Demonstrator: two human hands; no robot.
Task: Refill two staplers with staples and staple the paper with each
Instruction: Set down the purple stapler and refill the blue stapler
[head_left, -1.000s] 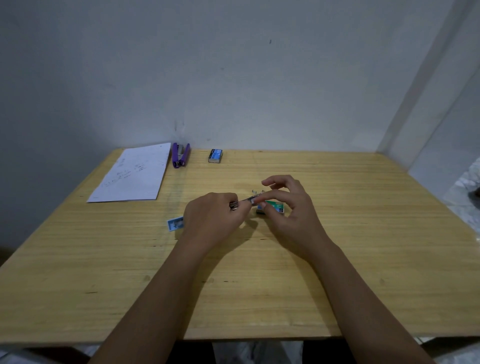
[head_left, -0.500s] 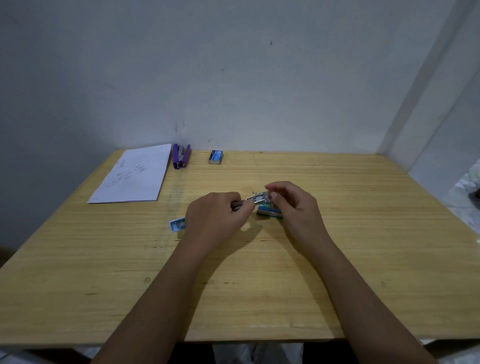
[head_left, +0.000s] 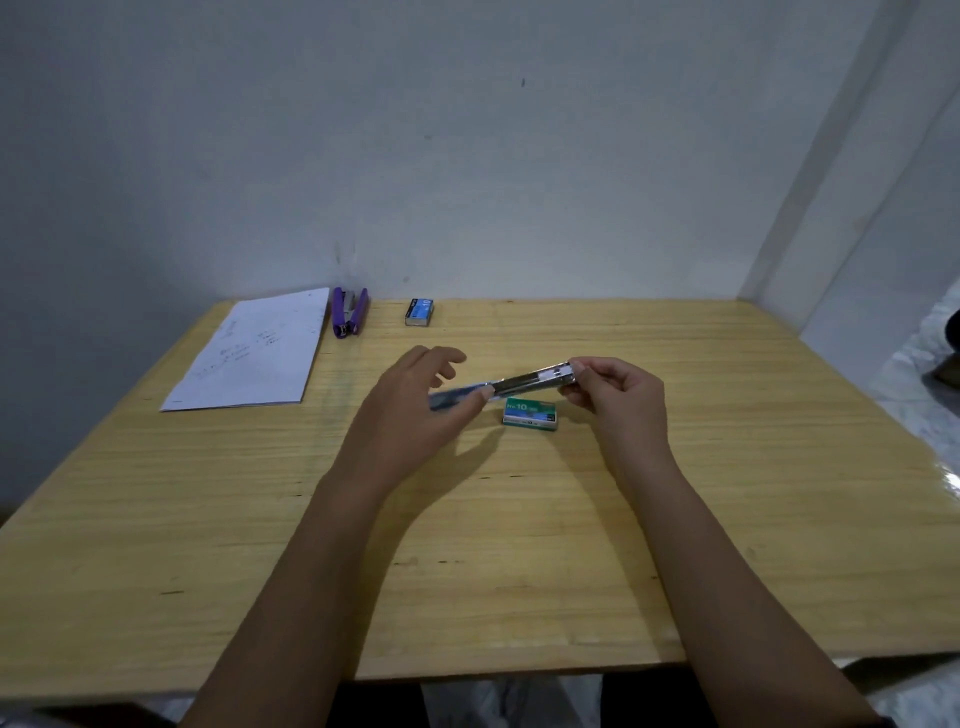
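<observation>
Clock bearings are read on the table top, 12 at the wall.

1. Table (head_left: 727, 493): wooden. Its far edge meets the wall (head_left: 467, 156) from 10 through 2. The near edge runs under both forearms at 6. The widest bare stretches lie from 2 to 5 and from 7 to 9.
2. Paper (head_left: 249, 358): a flat sheet at 10, faintly written on, its far corner near the wall.
3. Left hand (head_left: 410, 410): just left of centre. The fingers are loosely extended and the thumb tip is against the blurred blue end of the stapler (head_left: 535, 378). Whether it truly holds that end cannot be told.
4. Right hand (head_left: 618, 395): just right of centre, with curled fingers and thumb pinching the stapler's metal end.
5. The stapler spans the gap between the hands, lifted off the table, its right end tilted higher towards 1.
6. Purple stapler (head_left: 349, 313): at 11, lying spread in a V, just beside the paper's far corner.
7. Green staple box (head_left: 531, 414): on the table directly below the held stapler, apart from both hands. Its contents are not visible.
8. Blue staple box (head_left: 419, 312): at 12, near the wall. Its contents are not visible.
</observation>
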